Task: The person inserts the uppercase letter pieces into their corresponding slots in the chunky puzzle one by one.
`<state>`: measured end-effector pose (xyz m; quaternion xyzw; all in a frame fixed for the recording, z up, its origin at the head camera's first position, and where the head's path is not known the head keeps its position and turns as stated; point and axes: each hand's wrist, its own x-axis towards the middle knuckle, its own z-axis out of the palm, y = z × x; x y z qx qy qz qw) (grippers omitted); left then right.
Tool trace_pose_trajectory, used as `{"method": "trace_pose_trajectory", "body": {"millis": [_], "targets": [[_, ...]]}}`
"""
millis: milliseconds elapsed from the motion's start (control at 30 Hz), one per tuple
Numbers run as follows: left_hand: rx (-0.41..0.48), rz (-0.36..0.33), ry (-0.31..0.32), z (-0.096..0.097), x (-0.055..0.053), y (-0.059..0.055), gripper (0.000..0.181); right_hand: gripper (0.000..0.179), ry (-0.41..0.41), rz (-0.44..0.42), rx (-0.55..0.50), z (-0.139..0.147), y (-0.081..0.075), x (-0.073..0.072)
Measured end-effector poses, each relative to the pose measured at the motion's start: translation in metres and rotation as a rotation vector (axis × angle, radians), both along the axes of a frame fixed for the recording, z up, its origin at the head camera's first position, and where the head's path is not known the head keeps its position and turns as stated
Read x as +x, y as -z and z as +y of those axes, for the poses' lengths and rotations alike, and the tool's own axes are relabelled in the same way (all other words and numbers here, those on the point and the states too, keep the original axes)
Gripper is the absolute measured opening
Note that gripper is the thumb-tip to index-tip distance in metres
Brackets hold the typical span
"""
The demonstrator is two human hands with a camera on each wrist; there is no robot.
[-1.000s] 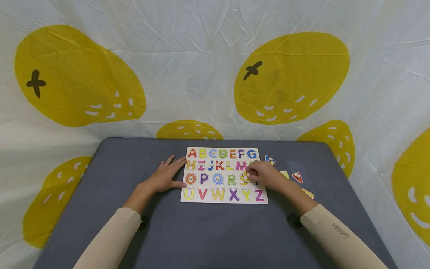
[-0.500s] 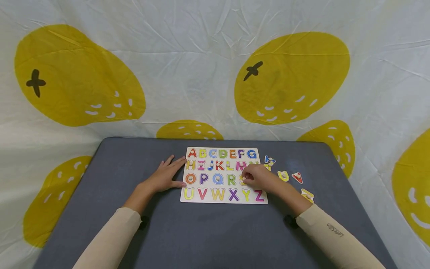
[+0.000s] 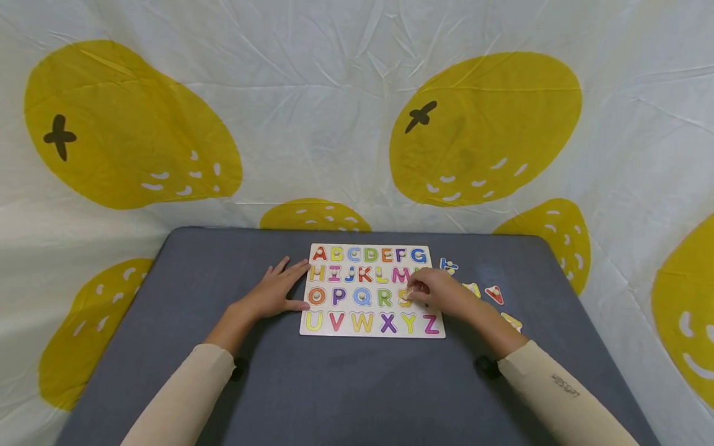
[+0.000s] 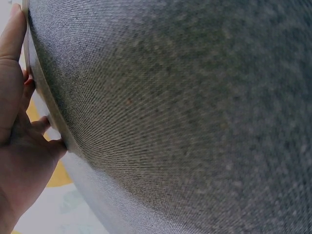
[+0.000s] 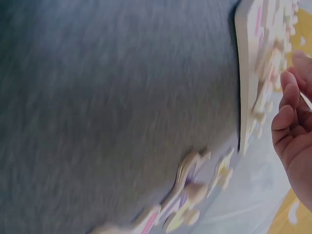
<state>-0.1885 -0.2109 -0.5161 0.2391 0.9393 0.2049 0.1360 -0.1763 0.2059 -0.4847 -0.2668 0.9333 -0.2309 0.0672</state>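
Observation:
A pale alphabet puzzle board (image 3: 372, 309) lies on the dark grey table, with coloured letters from A to Z in rows. My left hand (image 3: 272, 294) rests at its left edge, fingers spread, fingertips and thumb against the rim; the left wrist view shows this hand (image 4: 24, 141) along the board's side. Over the right part of the board, my right hand (image 3: 437, 290) has its fingers curled, thumb and index finger together at the yellow letter S piece (image 3: 403, 300). The hand hides the letters N and T. In the right wrist view the fingertips of this hand (image 5: 295, 107) are beside raised pieces.
Loose letter pieces lie right of the board: a blue one (image 3: 448, 264), a red triangular one (image 3: 494, 295) and yellow ones, including one (image 3: 511, 321) partly behind the right forearm. A white curtain (image 3: 312, 142) with yellow fruit prints hangs behind the table (image 3: 346, 390).
My right hand has dipped slightly left and toward me with the S piece, then moved back up and right. The S now sits straighter at its slot. The left hand has not moved.

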Motion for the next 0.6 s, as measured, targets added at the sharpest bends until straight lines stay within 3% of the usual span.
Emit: {"method": "trace_pose_trajectory", "body": {"millis": [300, 600], "targets": [[0.006, -0.005, -0.006, 0.001, 0.001, -0.002, 0.102, 0.011, 0.091, 0.079, 0.007, 0.042, -0.012, 0.003], [0.000, 0.001, -0.004, 0.001, 0.001, -0.002, 0.100, 0.014, 0.213, 0.099, 0.008, 0.089, -0.025, 0.009]]}}
